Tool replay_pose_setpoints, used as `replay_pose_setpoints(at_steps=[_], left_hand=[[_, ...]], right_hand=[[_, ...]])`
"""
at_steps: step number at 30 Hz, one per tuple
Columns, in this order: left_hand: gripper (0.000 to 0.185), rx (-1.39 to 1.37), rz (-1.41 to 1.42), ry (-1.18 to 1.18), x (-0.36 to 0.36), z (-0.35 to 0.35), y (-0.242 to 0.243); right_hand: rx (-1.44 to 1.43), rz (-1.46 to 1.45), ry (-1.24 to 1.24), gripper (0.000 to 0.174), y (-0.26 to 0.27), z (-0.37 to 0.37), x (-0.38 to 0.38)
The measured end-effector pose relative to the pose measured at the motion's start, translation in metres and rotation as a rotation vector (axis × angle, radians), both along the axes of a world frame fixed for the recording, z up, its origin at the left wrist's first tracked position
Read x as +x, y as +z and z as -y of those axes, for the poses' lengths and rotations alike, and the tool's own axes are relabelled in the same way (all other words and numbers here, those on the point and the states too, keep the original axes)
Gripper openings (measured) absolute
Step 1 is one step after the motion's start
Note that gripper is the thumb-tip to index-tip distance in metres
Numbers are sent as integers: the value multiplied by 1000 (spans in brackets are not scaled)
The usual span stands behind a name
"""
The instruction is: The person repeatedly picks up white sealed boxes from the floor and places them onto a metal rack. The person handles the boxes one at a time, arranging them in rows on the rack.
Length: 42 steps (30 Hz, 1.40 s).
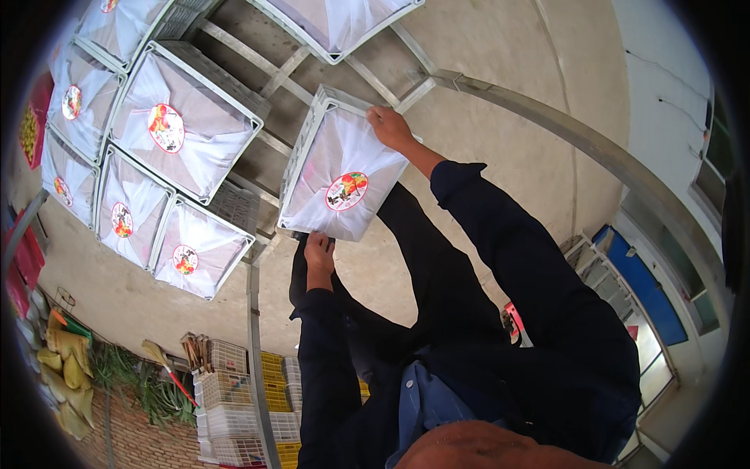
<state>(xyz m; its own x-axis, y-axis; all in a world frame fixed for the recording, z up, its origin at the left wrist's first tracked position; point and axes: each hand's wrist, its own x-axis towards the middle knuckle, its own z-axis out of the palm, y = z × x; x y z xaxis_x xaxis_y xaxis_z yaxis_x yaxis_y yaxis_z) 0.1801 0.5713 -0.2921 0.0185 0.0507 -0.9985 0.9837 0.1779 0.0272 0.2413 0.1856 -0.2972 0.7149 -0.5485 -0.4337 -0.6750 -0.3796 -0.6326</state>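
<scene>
A plastic crate (345, 170), covered with thin white wrapping and bearing an oval fruit sticker (347, 191), is held tilted in front of my legs. My right hand (388, 126) grips its upper right edge, fingers over the rim. My left hand (319, 249) is closed at its lower edge, with the fingertips partly hidden under the crate. To the left, several like crates stand close together, among them a large one (205, 140) and a smaller one (193, 249). Another wrapped crate (345, 23) sits at the top of the view.
A metal frame with crossbars (240, 50) lies under the crates. Its curved rail (545, 117) runs along the right, and another rail (254, 328) passes near my left arm. Stacked white and yellow crates (234, 390), a broom (170, 372) and full sacks (73, 369) are at the lower left.
</scene>
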Motion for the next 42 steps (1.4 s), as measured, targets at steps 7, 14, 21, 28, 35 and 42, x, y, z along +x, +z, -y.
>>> replay_pose_setpoints(at_steps=[7, 14, 21, 28, 35, 42], left_hand=[[30, 64, -48, -23, -5, -16, -33], [30, 209, -58, -46, -4, -10, -40], [23, 104, -91, 28, 4, -7, -49], [13, 5, 19, -7, -9, -28, -63], [31, 33, 151, -119, 24, 31, 20], [27, -47, 271, -244, 54, 84, 17]], right_hand=[[56, -23, -4, 33, -5, 0, 0], [2, -43, -9, 38, -21, -4, -3], [45, -110, 2, 37, -23, -2, -1], [-38, -174, 68, 38, -35, -2, 8], [49, -172, -56, 41, 11, 48, -12], [-72, -251, -82, 52, 34, 125, 4]])
